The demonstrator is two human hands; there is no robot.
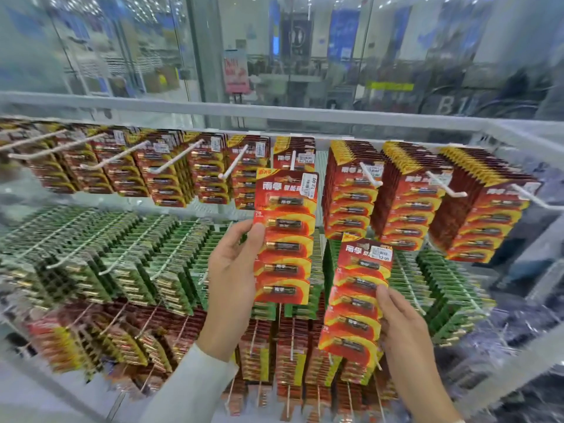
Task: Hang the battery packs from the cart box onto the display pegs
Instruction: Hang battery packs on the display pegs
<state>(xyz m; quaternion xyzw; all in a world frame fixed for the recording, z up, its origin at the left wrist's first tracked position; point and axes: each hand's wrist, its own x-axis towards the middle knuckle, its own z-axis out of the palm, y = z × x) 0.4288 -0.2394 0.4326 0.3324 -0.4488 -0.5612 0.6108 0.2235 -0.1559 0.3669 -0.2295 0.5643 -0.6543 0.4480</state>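
While my left hand [235, 279] grips one upright battery pack [285, 236] just below the centre peg [293, 160], my right hand [409, 337] grips a second pack [357, 300], lower and rightward of that peg.

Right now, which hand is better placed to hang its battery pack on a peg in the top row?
The left hand, probably. Its red pack is raised, its top just below the white peg of the top row. The right hand holds its pack lower, in front of the green packs.
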